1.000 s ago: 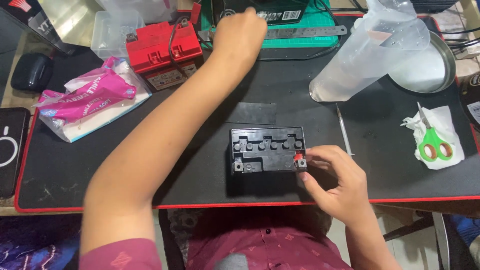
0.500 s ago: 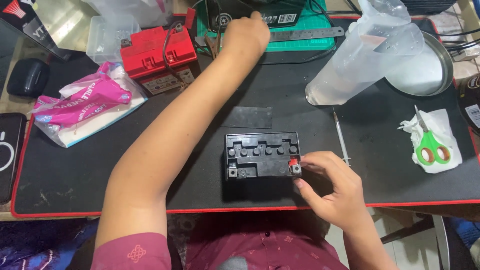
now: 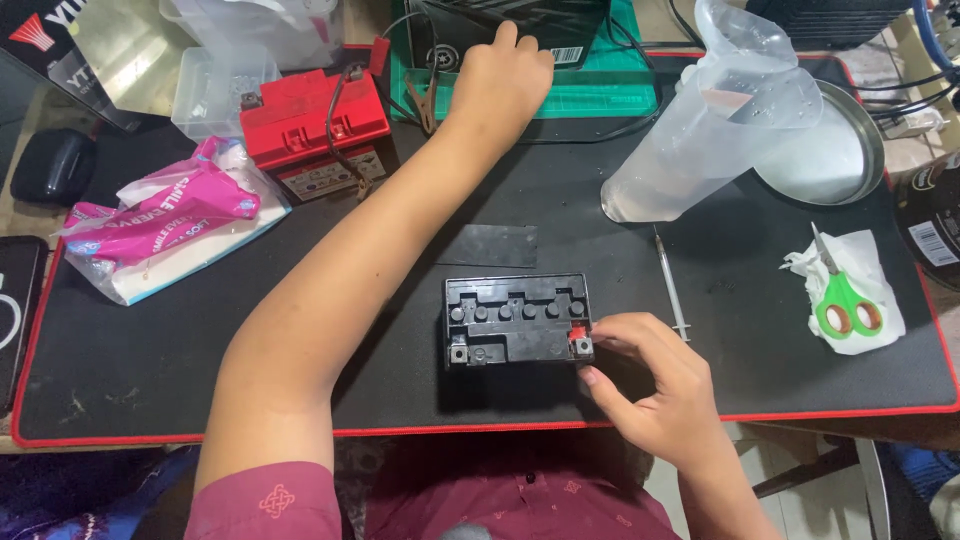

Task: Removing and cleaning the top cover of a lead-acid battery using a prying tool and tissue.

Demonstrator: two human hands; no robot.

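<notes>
Black battery [image 3: 517,322], red battery [image 3: 313,127], syringe [image 3: 671,285], scissors [image 3: 843,300] nearby

A pink and white soft plastic pack [image 3: 165,232] lies at the left of the frame on the bench [image 3: 300,250]. The red battery [image 3: 312,128], upper left of centre, carries a pale rectangular label [image 3: 325,178] on its front face. A white barcode label [image 3: 936,243] sits on a black object at the right edge. A black carton [image 3: 45,40] with a red and white logo occupies the upper left corner.
</notes>
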